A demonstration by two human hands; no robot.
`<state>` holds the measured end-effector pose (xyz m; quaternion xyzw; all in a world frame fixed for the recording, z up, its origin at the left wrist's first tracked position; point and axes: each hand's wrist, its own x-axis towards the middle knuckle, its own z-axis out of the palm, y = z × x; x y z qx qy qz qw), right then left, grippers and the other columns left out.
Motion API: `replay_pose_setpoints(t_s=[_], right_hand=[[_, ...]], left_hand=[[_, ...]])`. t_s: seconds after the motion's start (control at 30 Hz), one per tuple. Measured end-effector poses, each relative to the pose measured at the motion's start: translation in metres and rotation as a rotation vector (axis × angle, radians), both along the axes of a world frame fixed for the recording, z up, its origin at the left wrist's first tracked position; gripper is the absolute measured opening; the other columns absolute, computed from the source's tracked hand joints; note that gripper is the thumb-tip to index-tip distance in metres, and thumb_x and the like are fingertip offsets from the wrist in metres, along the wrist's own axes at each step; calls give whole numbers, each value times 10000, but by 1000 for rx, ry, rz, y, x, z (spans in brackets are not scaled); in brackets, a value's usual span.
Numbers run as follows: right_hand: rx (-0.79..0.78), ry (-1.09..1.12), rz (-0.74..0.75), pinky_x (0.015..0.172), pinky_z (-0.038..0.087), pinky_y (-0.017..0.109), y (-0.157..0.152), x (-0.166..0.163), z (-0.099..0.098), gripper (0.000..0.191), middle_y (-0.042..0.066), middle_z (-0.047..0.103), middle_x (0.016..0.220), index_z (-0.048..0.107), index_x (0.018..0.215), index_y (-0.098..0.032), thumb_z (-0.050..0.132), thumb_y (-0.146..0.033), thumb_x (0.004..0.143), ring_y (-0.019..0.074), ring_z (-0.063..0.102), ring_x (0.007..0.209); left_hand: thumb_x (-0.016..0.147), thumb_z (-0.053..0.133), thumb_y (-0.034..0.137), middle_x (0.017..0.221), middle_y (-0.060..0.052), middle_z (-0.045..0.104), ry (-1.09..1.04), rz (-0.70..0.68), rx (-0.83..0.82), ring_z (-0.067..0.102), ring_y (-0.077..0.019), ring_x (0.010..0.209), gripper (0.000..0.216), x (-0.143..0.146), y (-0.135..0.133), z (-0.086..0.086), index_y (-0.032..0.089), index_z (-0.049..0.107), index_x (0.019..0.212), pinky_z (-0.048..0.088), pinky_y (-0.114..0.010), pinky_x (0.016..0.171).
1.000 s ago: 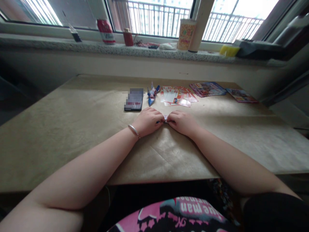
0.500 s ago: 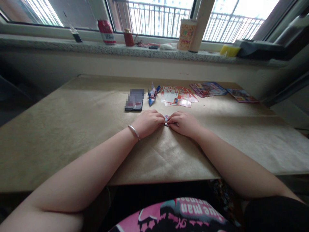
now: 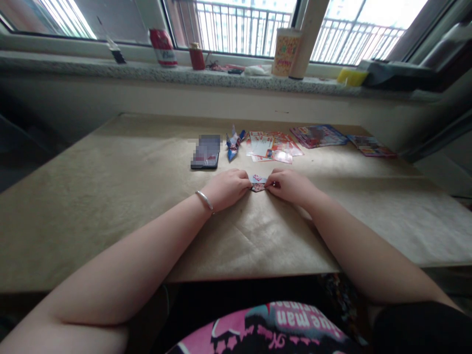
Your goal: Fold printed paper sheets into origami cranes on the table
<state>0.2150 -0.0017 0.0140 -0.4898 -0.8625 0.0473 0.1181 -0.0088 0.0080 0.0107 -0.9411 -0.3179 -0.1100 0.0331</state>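
A small folded piece of printed paper [image 3: 257,180], pale blue with red marks, lies on the table between my two hands. The fingers of my left hand [image 3: 230,187], which has a silver bracelet at the wrist, pinch its left end. At its right end, the thumb and fingertips of my right hand [image 3: 289,185] are closed on the edge. My fingers hide both ends of the paper. Just beyond my hands stands a blue-and-white folded paper figure [image 3: 233,143], and a dark phone [image 3: 206,152] lies to its left.
Red-and-white printed sheets [image 3: 275,146] are spread past my right hand. Farther right lie colourful printed papers [image 3: 319,136] and another such stack [image 3: 371,146]. On the windowsill [image 3: 140,73] stand a red can [image 3: 162,47], a red bottle [image 3: 196,57] and a patterned cup [image 3: 285,53].
My right hand has slid a little to the right, away from the left. More of the folded paper shows between my fingers. My left hand has barely moved.
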Motion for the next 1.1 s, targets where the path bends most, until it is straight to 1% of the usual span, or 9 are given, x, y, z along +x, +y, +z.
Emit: replay_pose_setpoints(t_s=[0.13,0.27,0.33,0.47,0.57,0.73,0.9,1.03,1.1], right_hand=[[19,-42,-25,636,381,280,-1,3,1,164,29,698,917,748,849,-240,585,-233,827,165,603,758],[89,-106,-18,629,368,295,-4,1,2,149,39,699,910,729,838,-227,586,-270,834,184,606,785],[123,-108,30,667,389,304,-6,-2,2,156,56,695,892,728,852,-214,596,-295,844,202,601,824],[145,-32,178,794,426,310,-6,-9,-1,212,73,698,961,732,993,-204,556,-276,898,209,585,927],[153,-35,227,830,431,313,-6,-12,-3,245,87,699,977,731,1020,-183,523,-272,926,209,581,933],[141,-96,169,785,423,307,-8,-14,-2,221,80,701,960,732,999,-205,540,-277,914,208,599,902],[167,-161,123,719,400,305,-11,-18,-1,228,89,690,951,722,973,-194,517,-272,908,215,605,876],[146,-47,108,743,408,293,-6,-19,-7,190,72,686,906,717,905,-194,536,-242,877,204,604,876],[108,30,81,728,409,279,-3,-18,-10,162,55,682,875,710,859,-196,552,-234,855,187,603,838]], left_hand=[[928,513,210,948,-69,681,-21,0,19,636,-187,875,222,0,1,-3,188,733,956,503,-302,785],[927,531,251,938,-67,672,-43,17,42,627,-183,861,202,1,2,-5,189,722,945,494,-297,769],[925,533,255,927,-68,670,-50,28,49,623,-182,849,202,3,1,-6,188,723,931,489,-295,758],[921,534,242,912,-73,667,-50,34,45,617,-185,838,197,4,0,-4,178,720,914,482,-298,756],[915,532,234,913,-80,664,-38,34,36,613,-190,839,191,4,1,-4,163,708,901,480,-301,759],[910,521,232,900,-62,662,-49,22,39,608,-178,811,189,4,1,-5,187,702,942,469,-286,718],[893,550,254,882,-55,661,-70,39,43,608,-170,804,179,3,1,-5,190,716,870,467,-275,713],[885,563,272,875,-51,667,-72,58,41,613,-179,818,186,4,-1,-4,195,730,854,470,-280,719],[882,570,281,874,-50,668,-70,68,40,615,-186,826,186,5,-1,-4,195,732,849,470,-284,720]])
